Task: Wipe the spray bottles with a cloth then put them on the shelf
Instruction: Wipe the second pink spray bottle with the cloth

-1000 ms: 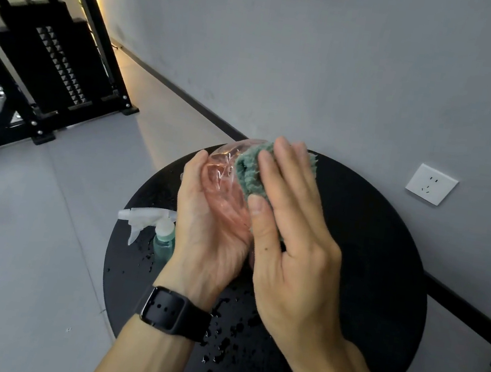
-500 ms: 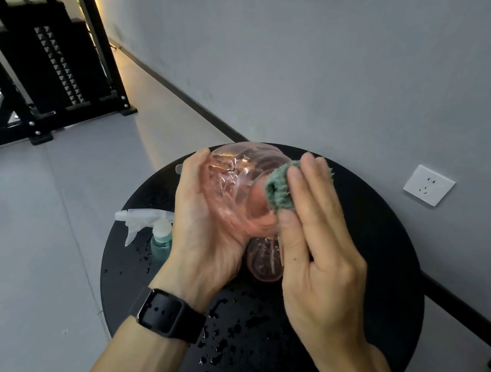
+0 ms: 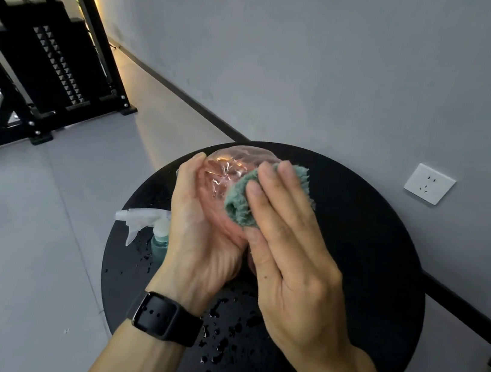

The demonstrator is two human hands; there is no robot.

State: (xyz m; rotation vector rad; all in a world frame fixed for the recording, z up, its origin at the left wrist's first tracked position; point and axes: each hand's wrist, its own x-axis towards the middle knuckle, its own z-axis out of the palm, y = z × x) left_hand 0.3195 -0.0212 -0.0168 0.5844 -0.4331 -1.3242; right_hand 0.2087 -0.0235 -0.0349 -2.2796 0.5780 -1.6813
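Observation:
My left hand grips a clear pink spray bottle, held bottom-up over the round black table. My right hand presses a green cloth against the bottle's right side, fingers straight over the cloth. The bottle's head is hidden behind my hands. A second spray bottle, teal with a white trigger head, stands at the table's left edge, just left of my left wrist.
Water drops lie scattered on the table's near side. A black metal shelf frame stands at the far left across the grey floor. A white wall socket sits on the grey wall to the right.
My right hand has rubbed the cloth across the pink bottle, first away to its right edge, then back over its side. My left hand keeps its grip on the bottle.

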